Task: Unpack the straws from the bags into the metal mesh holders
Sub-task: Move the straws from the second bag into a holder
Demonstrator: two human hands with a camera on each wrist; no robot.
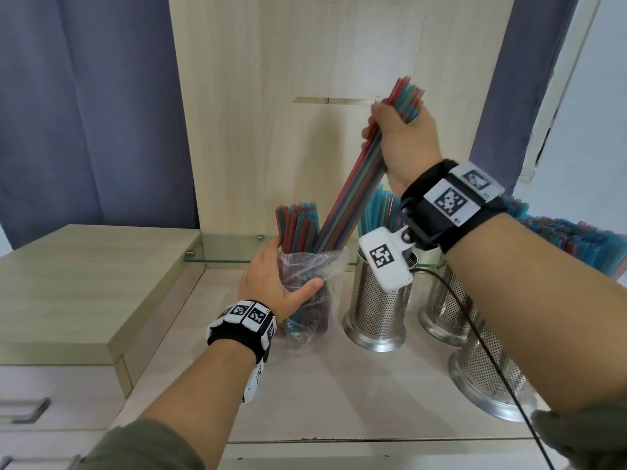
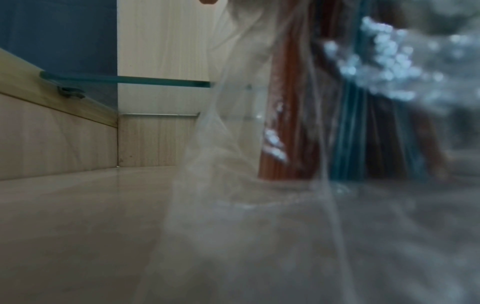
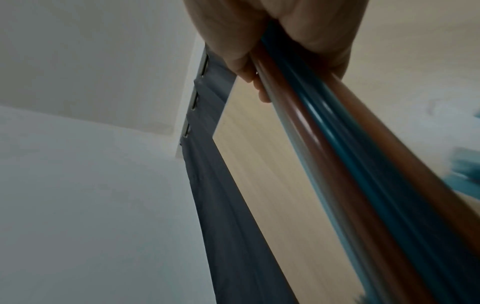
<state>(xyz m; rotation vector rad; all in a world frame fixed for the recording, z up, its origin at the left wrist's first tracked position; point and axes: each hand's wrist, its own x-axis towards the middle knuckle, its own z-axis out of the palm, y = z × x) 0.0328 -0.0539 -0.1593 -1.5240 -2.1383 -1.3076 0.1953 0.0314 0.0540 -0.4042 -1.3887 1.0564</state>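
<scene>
Red and blue plastic straws (image 1: 353, 184), thin and long, form the bundle I hold in my right hand (image 1: 403, 144), whose fingers are curled tight round its upper part; the lower ends are still inside the clear, crumpled plastic bag (image 1: 307, 300) standing on the pale wooden bench (image 1: 339, 395). My left hand (image 1: 274, 283) steadies that bag, thumb and fingers wrapped round its mouth over the straws that remain inside. Just right of the bag stands a perforated steel cylinder holder (image 1: 376, 310) already carrying blue straws; two more mesh holders (image 1: 488, 371) stand further right, partly hidden by my forearm.

I judge the straws light, smooth and slippery, stiff enough as a bunch yet easily crushed or kinked one by one. A loose grip would let the inner ones slide out, so the hold belongs round the whole bundle, above its middle, firm but not squeezing. The bag is limp film and needs pinning while the bundle clears it.
</scene>
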